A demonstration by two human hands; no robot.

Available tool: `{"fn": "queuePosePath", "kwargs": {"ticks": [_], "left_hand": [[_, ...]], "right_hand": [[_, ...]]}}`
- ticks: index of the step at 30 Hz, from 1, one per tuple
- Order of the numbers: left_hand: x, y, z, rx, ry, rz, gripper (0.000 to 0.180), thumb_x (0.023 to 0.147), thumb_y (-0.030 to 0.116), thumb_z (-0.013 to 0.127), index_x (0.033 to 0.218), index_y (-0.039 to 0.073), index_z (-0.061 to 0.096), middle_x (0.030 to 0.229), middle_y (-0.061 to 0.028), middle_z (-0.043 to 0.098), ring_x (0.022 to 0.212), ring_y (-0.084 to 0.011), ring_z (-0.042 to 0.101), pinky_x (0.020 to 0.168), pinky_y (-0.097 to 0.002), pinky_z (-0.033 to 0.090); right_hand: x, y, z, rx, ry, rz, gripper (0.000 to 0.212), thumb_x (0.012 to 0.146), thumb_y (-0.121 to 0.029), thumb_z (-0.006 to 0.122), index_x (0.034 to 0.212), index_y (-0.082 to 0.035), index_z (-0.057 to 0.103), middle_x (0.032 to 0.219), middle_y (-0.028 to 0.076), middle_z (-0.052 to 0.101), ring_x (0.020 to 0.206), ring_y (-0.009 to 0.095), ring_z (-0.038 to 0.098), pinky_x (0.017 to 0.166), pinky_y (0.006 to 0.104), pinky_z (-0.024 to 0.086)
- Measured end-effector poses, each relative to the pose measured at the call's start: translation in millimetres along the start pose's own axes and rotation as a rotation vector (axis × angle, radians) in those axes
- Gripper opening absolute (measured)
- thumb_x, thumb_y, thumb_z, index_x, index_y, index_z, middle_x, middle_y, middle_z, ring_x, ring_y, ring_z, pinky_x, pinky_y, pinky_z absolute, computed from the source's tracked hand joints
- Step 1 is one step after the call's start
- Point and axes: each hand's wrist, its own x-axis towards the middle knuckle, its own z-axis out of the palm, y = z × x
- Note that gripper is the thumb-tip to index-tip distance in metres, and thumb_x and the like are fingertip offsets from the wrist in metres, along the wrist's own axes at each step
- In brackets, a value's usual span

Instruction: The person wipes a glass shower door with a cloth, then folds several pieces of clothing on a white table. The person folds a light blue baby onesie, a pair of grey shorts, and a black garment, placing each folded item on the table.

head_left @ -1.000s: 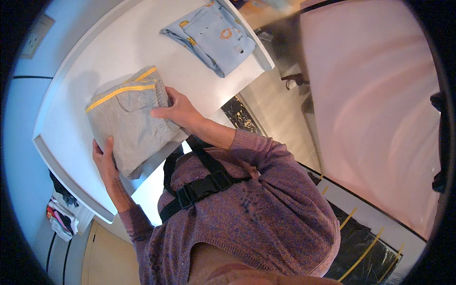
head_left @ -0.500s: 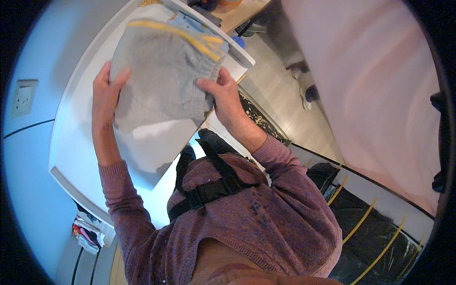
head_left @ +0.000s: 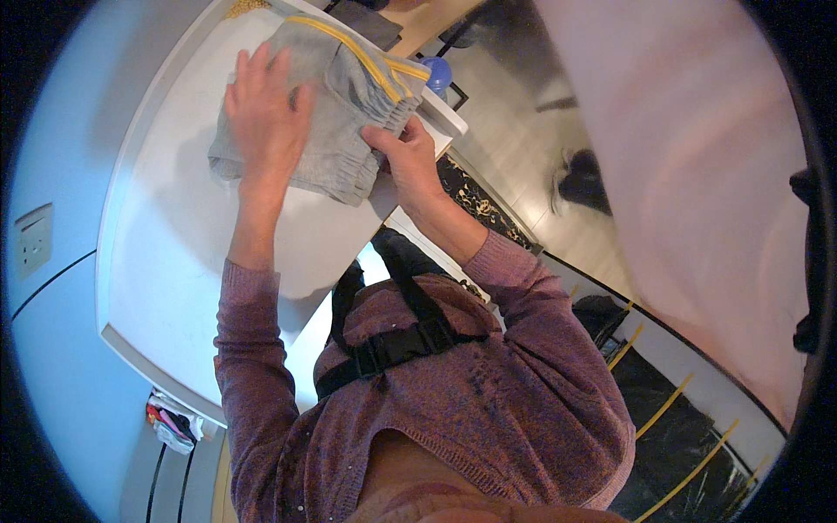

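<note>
Folded grey pants (head_left: pixel 323 161) with yellow side stripes and a gathered elastic waistband lie on the white tabletop (head_left: pixel 166 253), toward its far end. My left hand (head_left: pixel 268 113) is flat over the left part of the pants, its fingers spread and a little blurred. At the waistband on the right, my right hand (head_left: pixel 408 157) pinches the elastic edge between thumb and fingers. What is under the pants is hidden.
A raised rim edges the table. At its far corner are a dark grey cloth (head_left: pixel 366 24) and a blue ball-like thing (head_left: pixel 438 74). A pink sheet (head_left: pixel 680 174) hangs on the right. The wall socket (head_left: pixel 33 240) is at left.
The pants have come down onto the table and shifted slightly away and right. My left hand has let go of their left edge and moved over them. My right hand keeps its grip.
</note>
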Motion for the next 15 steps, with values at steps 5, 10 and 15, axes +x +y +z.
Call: {"fn": "queuePosePath", "kwargs": {"ticks": [5, 10, 15], "left_hand": [[2.9, 33.3, 10.9, 0.192, -0.263, -0.062, 0.061, 0.082, 0.047, 0.052, 0.133, 0.015, 0.041, 0.143, -0.0080, 0.028, 0.134, -0.0307, 0.019, 0.101, -0.0581, 0.017], [1.9, 31.4, 12.0, 0.179, -0.309, -0.111, 0.065, 0.082, 0.050, 0.050, 0.137, 0.019, 0.035, 0.146, -0.0064, 0.025, 0.136, -0.0297, 0.015, 0.103, -0.0579, 0.013], [1.8, 27.2, 14.2, 0.310, -0.316, -0.123, 0.059, 0.085, 0.043, 0.043, 0.138, 0.019, 0.033, 0.147, -0.0056, 0.022, 0.137, -0.0293, 0.013, 0.106, -0.0544, 0.011]], "right_hand": [[-9.3, -47.1, -29.0, -0.660, -0.116, 0.266, 0.028, 0.078, -0.012, 0.066, 0.100, 0.001, 0.056, 0.102, 0.013, 0.060, 0.087, 0.016, 0.059, 0.077, 0.0306, 0.048], [-18.0, -68.7, -6.5, -0.927, -0.355, -0.758, 0.031, 0.084, -0.021, 0.059, 0.105, 0.002, 0.057, 0.106, 0.016, 0.059, 0.095, 0.023, 0.057, 0.081, 0.0340, 0.046], [34.1, -35.8, 40.2, -1.100, -0.557, -0.925, 0.057, 0.087, -0.036, 0.052, 0.130, 0.001, 0.040, 0.135, 0.023, 0.038, 0.124, 0.036, 0.039, 0.101, 0.0399, 0.031]]}}
